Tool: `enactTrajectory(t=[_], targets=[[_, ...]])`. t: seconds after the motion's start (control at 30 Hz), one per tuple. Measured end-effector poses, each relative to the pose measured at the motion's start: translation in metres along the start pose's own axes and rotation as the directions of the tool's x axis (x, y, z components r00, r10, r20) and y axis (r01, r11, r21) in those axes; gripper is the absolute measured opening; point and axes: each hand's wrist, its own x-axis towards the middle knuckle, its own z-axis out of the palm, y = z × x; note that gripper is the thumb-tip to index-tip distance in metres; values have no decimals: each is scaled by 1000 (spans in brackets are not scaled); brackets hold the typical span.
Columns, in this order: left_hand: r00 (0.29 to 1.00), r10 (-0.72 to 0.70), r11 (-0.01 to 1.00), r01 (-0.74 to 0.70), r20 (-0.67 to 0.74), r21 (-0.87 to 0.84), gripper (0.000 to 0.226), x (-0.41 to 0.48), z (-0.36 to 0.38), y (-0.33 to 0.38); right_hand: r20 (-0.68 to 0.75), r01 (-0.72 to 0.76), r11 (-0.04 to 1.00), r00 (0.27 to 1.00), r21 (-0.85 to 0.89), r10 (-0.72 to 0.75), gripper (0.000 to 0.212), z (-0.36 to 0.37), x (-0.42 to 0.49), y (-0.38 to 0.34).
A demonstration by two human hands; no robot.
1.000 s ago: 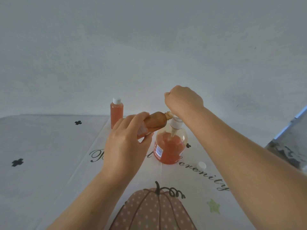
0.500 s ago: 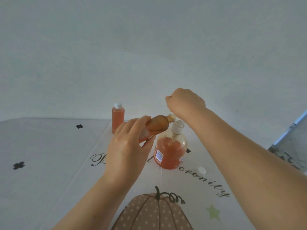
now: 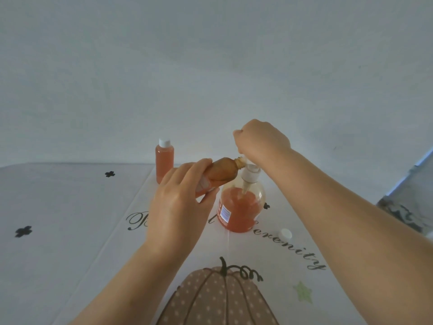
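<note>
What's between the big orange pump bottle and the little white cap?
Only bare tablecloth with some curly black writing printed on it. The head view shows nothing else lying between the pump bottle and the white cap.

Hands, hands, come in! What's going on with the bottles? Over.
Left hand grips small bottle, tilted, uncapped, neck at pump. Right hand curled over pump top. Nothing blocking; loose cap lies aside.

Dim, cool, even daylight, brighter in a strip (image 3: pixel 421 160) far right of the fingers (image 3: pixel 196 166) of the left hand (image 3: pixel 178 207). Shadow beneath them on the tablecloth (image 3: pixel 70 207) is faint. The small bottle (image 3: pixel 222 171) they hold and the pump (image 3: pixel 250 175) beside it look soft, and the print bows toward the edges.
</note>
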Motion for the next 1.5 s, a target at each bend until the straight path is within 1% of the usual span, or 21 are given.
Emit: enactTrajectory(t=[0.07, 0.13, 0.2, 0.27, 0.47, 0.57, 0.63, 0.83, 0.9, 1.0, 1.07, 1.13, 1.3, 1.5], targets=[[1000, -2, 1000, 2, 9, -10, 46, 0, 0, 1, -20, 35, 999, 999, -20, -35, 27, -6, 0, 0], [1000, 0, 1000, 0, 6, -17, 45, 1, -1, 0, 7, 59, 997, 998, -47, -59, 26, -11, 1, -2], [1000, -1, 1000, 1, 4, -12, 44, 1, -1, 0, 45, 62, 996, 997, -66, -59, 26, -12, 1, -2], [1000, -3, 1000, 3, 0, -1, 45, 1, -1, 0, 53, 56, 996, 997, -72, -52, 27, -11, 2, -1], [1000, 9, 1000, -9, -16, -11, 46, 1, 0, 1, 18, 19, 999, 1000, -30, -19, 21, -5, 2, -2], [1000, 4, 1000, -4, -27, -4, 45, 2, 1, -1, 48, -26, 999, 998, -30, 27, 21, 3, 4, -3], [1000, 8, 1000, -8, -15, -3, 44, 1, 2, -2, 69, -47, 999, 997, 7, 46, 23, 8, 4, -1], [1000, 5, 1000, -5, -22, -5, 45, 0, 2, -2, 36, -24, 994, 999, 111, 20, 28, 7, 2, 3], [1000, 3, 1000, -3, -19, -9, 45, 1, 2, -1, 16, -1, 995, 1000, 96, 0, 29, 1, 0, 3], [1000, 4, 1000, -4, -14, -10, 43, 1, 0, 1, -30, 52, 999, 998, -1, -52, 27, -7, -2, 2], [1000, 5, 1000, -5, -16, -11, 43, 1, -1, 2, -50, 81, 994, 995, -67, -84, 30, -9, -3, 1], [1000, 4, 1000, -4, -20, -9, 45, 1, -1, 1, -53, 88, 991, 994, -96, -94, 32, -8, -3, 0], [999, 9, 1000, -9, -39, -15, 46, 2, -1, 0, -48, 55, 996, 997, -71, -59, 30, -6, -2, -1], [999, 20, 1000, -20, -25, -11, 44, 1, 1, -2, 10, 12, 1000, 1000, -29, -12, 29, 3, -3, -1]])
